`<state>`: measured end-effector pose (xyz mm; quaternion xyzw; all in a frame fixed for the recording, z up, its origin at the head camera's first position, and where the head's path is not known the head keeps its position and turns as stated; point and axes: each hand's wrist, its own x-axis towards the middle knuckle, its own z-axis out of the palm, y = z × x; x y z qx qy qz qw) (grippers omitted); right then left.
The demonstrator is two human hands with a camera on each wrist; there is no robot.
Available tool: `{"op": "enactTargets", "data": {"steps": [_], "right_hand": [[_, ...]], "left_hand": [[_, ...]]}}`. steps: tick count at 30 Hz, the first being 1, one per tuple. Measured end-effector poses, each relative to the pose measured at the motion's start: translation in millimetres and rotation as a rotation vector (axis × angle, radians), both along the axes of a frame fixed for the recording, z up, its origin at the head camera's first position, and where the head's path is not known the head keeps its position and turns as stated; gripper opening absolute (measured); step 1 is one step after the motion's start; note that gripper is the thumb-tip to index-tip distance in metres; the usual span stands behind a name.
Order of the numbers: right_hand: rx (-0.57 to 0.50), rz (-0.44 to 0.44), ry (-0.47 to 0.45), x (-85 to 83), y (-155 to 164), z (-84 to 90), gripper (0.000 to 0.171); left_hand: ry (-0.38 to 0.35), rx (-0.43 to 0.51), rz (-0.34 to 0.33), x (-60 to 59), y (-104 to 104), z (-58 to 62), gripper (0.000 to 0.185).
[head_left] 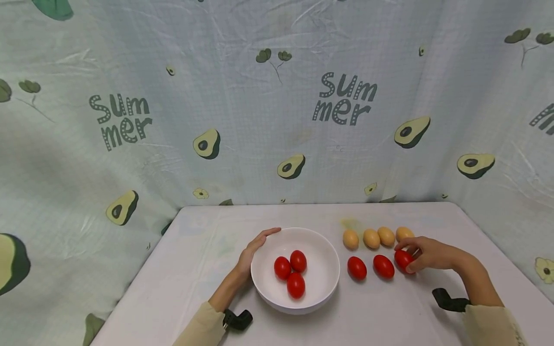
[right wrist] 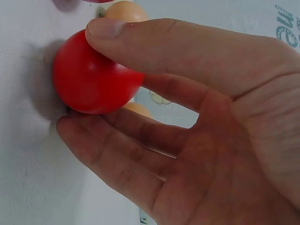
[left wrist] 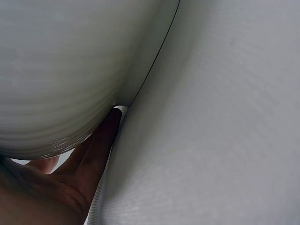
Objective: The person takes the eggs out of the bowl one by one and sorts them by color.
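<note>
A white bowl (head_left: 318, 269) holds three red eggs, one of them the front egg (head_left: 296, 285). My left hand (head_left: 247, 257) rests against the bowl's left side, fingers stretched along its outer wall. In the left wrist view, fingers (left wrist: 96, 150) lie along the curved side of the bowl (left wrist: 61, 79). My right hand (head_left: 433, 253) pinches a red egg (head_left: 403, 261) at the right end of the front row. In the right wrist view, the thumb lies on top of this red egg (right wrist: 89, 77), with the fingers curved beneath it.
Two more red eggs, a left one (head_left: 357, 268) and a middle one (head_left: 383, 266), lie right of the bowl. Behind them is a row of several tan eggs (head_left: 371, 239). The white table (head_left: 173, 288) meets a printed curtain (head_left: 242, 120) at the back.
</note>
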<state>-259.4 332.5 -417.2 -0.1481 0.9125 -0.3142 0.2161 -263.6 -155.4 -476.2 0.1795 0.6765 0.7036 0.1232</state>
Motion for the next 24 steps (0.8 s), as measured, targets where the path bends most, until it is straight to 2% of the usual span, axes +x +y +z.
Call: {"op": "enactTargets", "data": {"steps": [7, 24], "right_hand": [[-0.001, -0.009, -0.005, 0.1, 0.0, 1.2, 0.063], [0.0, -0.018, -0.01, 1.3, 4.1, 3.2, 0.06]], "left_hand": [[-0.002, 0.0, 0.007, 0.0, -0.4, -0.9, 0.054], [0.005, 0.012, -0.021, -0.4, -0.6, 0.9, 0.054]]}}
